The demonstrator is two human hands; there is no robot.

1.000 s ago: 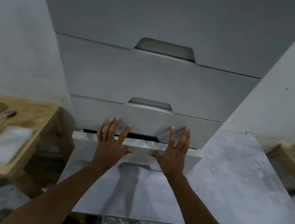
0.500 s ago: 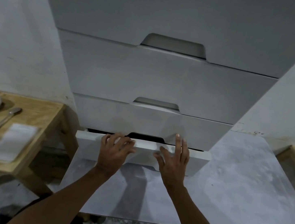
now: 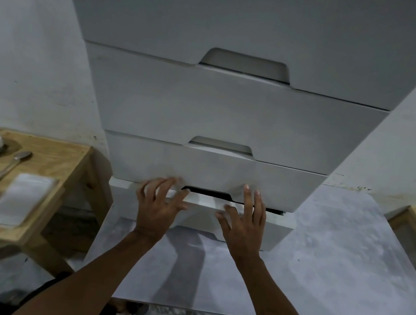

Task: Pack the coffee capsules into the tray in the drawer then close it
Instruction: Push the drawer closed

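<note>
So the bottom drawer (image 3: 202, 210) is nearly home now. A second ago it stuck out a fair bit with a wide dark gap above its front; that gap has shrunk to a thin black slit under the drawer above (image 3: 213, 171), and the front still sits a touch proud of the cabinet (image 3: 237, 94). I'd say the packing part is over and this is the last bit of the close, though the tray and the coffee capsules are out of sight inside, so I can't check how they sit.

Hands: both were flat on the front with fingers pointing up a second ago. Now the left hand (image 3: 158, 207) has curled, its fingers bent and spread over the top edge of the drawer front, more pressing than gripping. It looks a bit blurred, so probably mid-push. The right hand (image 3: 244, 224) is open, fingers straight and reaching up past the slit, thumb out to the side, palm against the front. Neither has hold of anything.

One thing I'd watch: those fingertips are right at the closing gap, easy to pinch.

Off to the left, a wooden bench (image 3: 49, 156) carries a spoon (image 3: 10, 167) and a white sheet (image 3: 19, 199), not in play.
</note>
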